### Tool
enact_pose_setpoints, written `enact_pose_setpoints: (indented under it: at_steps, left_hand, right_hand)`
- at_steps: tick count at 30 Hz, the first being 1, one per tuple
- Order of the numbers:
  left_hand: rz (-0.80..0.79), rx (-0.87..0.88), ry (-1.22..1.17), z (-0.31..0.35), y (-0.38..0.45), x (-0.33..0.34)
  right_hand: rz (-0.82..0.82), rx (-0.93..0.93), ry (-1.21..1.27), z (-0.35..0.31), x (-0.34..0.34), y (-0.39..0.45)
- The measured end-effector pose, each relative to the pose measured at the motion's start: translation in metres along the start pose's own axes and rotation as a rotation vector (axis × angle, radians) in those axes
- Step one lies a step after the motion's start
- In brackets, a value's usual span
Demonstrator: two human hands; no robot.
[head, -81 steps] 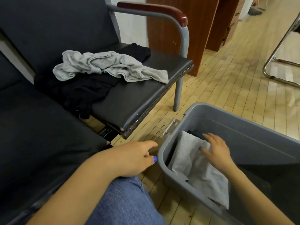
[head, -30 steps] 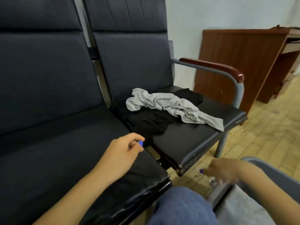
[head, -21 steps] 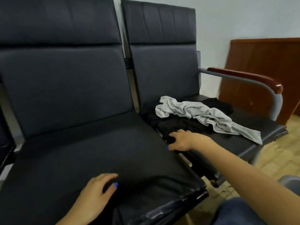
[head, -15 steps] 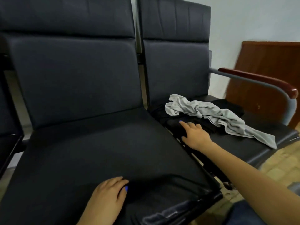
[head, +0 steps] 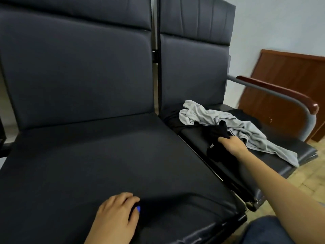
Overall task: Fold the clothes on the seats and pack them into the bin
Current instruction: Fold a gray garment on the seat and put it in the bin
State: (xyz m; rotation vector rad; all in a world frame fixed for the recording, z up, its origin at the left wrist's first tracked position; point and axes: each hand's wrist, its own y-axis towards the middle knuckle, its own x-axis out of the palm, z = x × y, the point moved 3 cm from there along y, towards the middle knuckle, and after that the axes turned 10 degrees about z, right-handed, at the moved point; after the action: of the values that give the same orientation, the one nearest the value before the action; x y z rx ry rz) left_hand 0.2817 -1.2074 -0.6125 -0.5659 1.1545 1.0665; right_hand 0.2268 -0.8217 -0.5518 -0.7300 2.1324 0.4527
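Note:
A crumpled grey garment (head: 228, 125) lies across the right seat (head: 263, 161), partly over a black garment (head: 217, 136). My right hand (head: 231, 143) grips a bunched part of the black garment and holds it a little above the seat, just left of the grey one. My left hand (head: 116, 215) rests with loosely curled fingers on the front of the bare left seat (head: 88, 155). The bin is out of view.
The right seat has a metal armrest (head: 274, 92) with a wooden pad on its far side. A brown wooden cabinet (head: 288, 81) stands behind it against the wall. Wooden floor (head: 302, 175) shows at the right edge, and my blue-jeaned knee (head: 267, 231) sits bottom right.
My right hand left the bin, reached to the right seat and closed on the black garment, lifting part of it. My left hand settled on the left seat. The view swung away from the bin.

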Motion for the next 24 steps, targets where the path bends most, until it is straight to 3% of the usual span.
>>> enact_pose_setpoints:
  at_steps: [3, 6, 11, 13, 18, 21, 24]
  left_hand:
    - [-0.113, -0.037, 0.042, -0.001, 0.005, 0.001]
    - [-0.12, -0.021, 0.045, -0.001, 0.006, 0.0]
    - [-0.116, -0.023, 0.028, -0.002, 0.005, 0.003]
    - [-0.091, -0.022, 0.032, 0.0, 0.002, 0.001]
    - [-0.028, -0.005, 0.036, 0.001, 0.0, 0.001]
    - [0.026, -0.021, 0.006, -0.001, 0.0, 0.004]
    - [0.107, -0.052, -0.098, -0.001, 0.0, 0.006]
  right_hand:
    - [-0.001, 0.175, 0.389, 0.002, 0.0, 0.003]
    - [-0.051, 0.372, 0.764, 0.004, -0.002, 0.005]
    - [-0.101, 0.396, 0.797, 0.012, -0.008, 0.007]
    - [-0.085, 0.264, 0.628, 0.01, -0.012, 0.006]
    - [0.295, -0.318, 0.001, -0.005, -0.018, 0.001]
    - [0.307, -0.656, -0.191, -0.025, 0.004, -0.005]
    - [0.263, -0.768, -0.279, -0.054, 0.027, 0.0]
